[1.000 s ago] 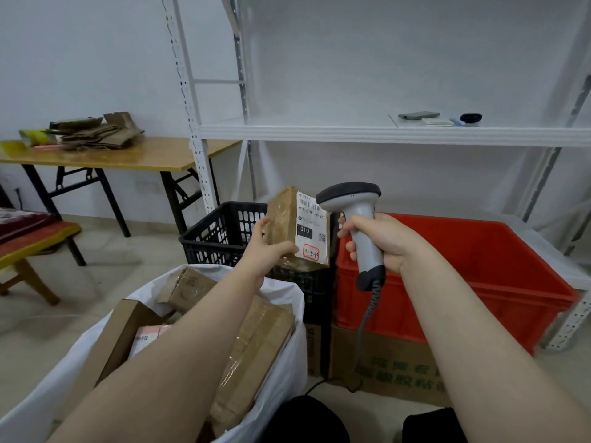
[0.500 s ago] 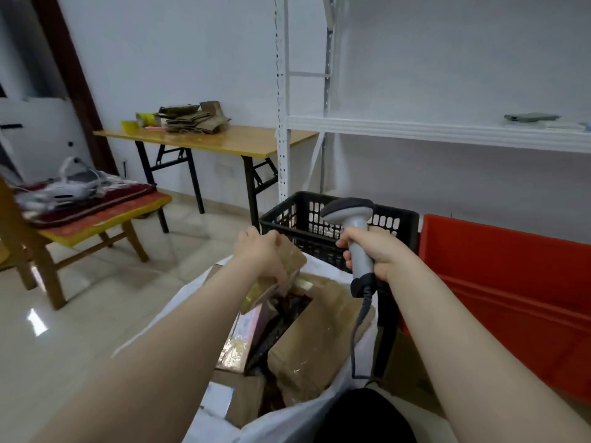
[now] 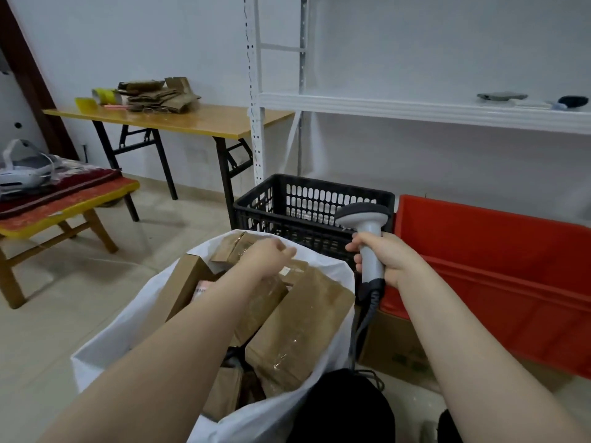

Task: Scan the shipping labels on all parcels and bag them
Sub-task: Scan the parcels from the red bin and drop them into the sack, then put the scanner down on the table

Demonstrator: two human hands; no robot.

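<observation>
Head view: your left hand (image 3: 271, 259) hovers over the cardboard parcels (image 3: 297, 321) filling the white bag (image 3: 121, 330) at 6 o'clock; its fingers are too blurred to read. Release low, so that nothing spills. Your right hand (image 3: 390, 260) is wrapped round the barcode scanner (image 3: 363, 214); keep it out at 3 o'clock.

Light: bright, soft and even, falling from above. Shadows are faint, the darkest under the table (image 3: 179, 121) at upper left. Pale sheen on that tabletop and on the floor (image 3: 179, 225). Small glints on the tape of a parcel (image 3: 297, 334) in the bag (image 3: 319, 398). Left hand (image 3: 271, 259) smeared at the fingers. Scanner (image 3: 367, 238) in the right hand (image 3: 390, 260) is sharp. Shelf post (image 3: 256, 91) bows. Upper-right corner is soft.
</observation>
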